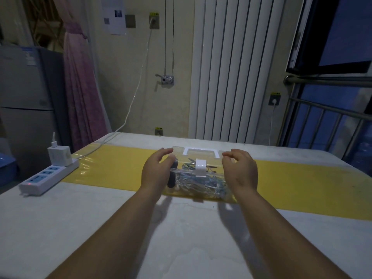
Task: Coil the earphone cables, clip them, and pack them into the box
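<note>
The table (100, 228) in front of me is pale and wide, and a yellow mat (112, 170) runs across it from left to right as a broad band. Beyond the far edge stands a white radiator (231, 73) against the wall, with a dark window (340, 33) to its right and a pink curtain (80, 87) to its left.

On the left part of the table lies a white power strip (47, 178), angled from near left to far right, with a white charger block (59, 156) plugged into its far end and a white cable running from it up to a wall socket.

The clear plastic box (193, 174) sits on the yellow mat in the middle of the table, its near edge reaching the mat's near border. Its lid is down, with a white handle (200, 152) along the far side and a white latch (200, 167) at the centre of the front. Through the clear walls I can see the earphone cables (201, 183), a tangle of pale blue and white wire filling the inside. A dark oblong object lies at the left end of the box; I cannot tell what it is.

My left hand (156, 172) is at the left end of the box, fingers curved over the lid's far corner. My right hand (240, 171) is at the right end, fingers curled loosely above that corner. The two hands are apart, the box between them. Whether either one actually presses on the plastic, I cannot tell.
</note>
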`<control>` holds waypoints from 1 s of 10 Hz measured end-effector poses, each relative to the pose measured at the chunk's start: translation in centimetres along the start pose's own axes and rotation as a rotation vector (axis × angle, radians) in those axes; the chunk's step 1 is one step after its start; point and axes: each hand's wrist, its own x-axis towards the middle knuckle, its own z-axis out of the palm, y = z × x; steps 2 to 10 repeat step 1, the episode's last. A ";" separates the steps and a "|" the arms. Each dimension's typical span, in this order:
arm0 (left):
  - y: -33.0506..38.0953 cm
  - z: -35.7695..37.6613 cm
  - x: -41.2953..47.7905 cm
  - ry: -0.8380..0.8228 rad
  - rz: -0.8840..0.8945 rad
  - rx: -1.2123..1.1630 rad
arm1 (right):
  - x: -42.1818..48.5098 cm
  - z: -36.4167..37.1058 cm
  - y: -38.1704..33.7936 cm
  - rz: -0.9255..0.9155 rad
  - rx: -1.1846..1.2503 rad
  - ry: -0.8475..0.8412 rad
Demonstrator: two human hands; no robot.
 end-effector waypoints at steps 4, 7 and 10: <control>0.8 -0.6 0.1 -0.017 0.084 -0.021 | -0.2 -1.1 -1.2 0.021 0.149 -0.005; 0.8 -0.6 0.1 -0.017 0.084 -0.021 | -0.2 -1.1 -1.2 0.021 0.149 -0.005; 0.8 -0.6 0.1 -0.017 0.084 -0.021 | -0.2 -1.1 -1.2 0.021 0.149 -0.005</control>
